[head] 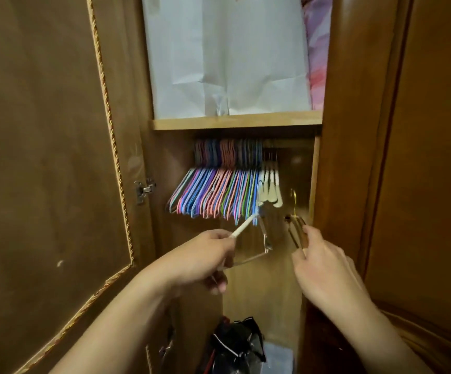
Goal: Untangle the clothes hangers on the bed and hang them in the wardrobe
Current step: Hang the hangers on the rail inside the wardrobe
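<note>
Pinching a white-sleeved wire hanger point(248, 238) between thumb and curled fingers, the left hand point(205, 255) holds it tilted, its padded arm pointing up toward the hung row. Right hand point(324, 268): fingers curled round the lower end of a gold-hooked wooden hanger point(295, 225), hook upright just above the grip. Both hangers sit apart, inside the open wardrobe point(351, 130). Above and beyond the left grip, a packed row of coloured hangers point(216, 193) hangs under the shelf point(235, 120); cream padded hangers point(270, 188) hang between that row and the gold hook. White bag point(224, 55) on the shelf. Dark bundle point(235, 344) below both hands.
</note>
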The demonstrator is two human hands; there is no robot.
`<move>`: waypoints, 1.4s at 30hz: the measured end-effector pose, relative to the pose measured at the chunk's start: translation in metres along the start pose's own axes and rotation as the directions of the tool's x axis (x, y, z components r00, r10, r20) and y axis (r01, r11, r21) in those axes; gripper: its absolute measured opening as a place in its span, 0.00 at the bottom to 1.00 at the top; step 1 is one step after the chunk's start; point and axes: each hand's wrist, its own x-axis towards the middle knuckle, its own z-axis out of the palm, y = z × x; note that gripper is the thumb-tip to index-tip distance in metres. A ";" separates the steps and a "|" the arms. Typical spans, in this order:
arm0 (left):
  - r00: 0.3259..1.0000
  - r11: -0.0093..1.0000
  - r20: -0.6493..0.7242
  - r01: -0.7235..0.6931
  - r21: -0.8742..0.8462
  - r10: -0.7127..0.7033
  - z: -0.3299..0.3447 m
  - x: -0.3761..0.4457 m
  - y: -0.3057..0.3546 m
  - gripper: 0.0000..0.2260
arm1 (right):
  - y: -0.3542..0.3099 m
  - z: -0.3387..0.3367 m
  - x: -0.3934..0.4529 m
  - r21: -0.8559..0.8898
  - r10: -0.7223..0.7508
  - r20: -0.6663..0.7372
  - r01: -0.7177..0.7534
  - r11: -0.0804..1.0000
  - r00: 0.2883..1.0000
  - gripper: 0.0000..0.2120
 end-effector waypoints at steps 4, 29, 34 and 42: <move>0.967 0.995 0.233 -0.098 -0.035 0.104 -0.030 0.036 0.011 0.13 | -0.021 0.004 0.021 -0.048 0.112 -0.107 -0.118 0.992 0.988 0.23; 0.974 0.947 0.048 -0.228 0.226 0.223 0.019 0.279 0.099 0.24 | -0.057 -0.012 0.113 -0.281 -0.051 -0.261 -0.026 0.959 0.964 0.19; 0.960 0.910 0.151 -0.271 0.312 0.234 0.027 0.295 0.088 0.28 | -0.059 -0.004 0.125 -0.288 0.022 -0.284 -0.107 0.952 0.959 0.23; 0.918 0.984 0.381 -0.155 0.084 0.112 0.019 0.282 0.084 0.18 | -0.072 0.008 0.146 -0.295 0.145 -0.263 -0.223 0.929 0.954 0.23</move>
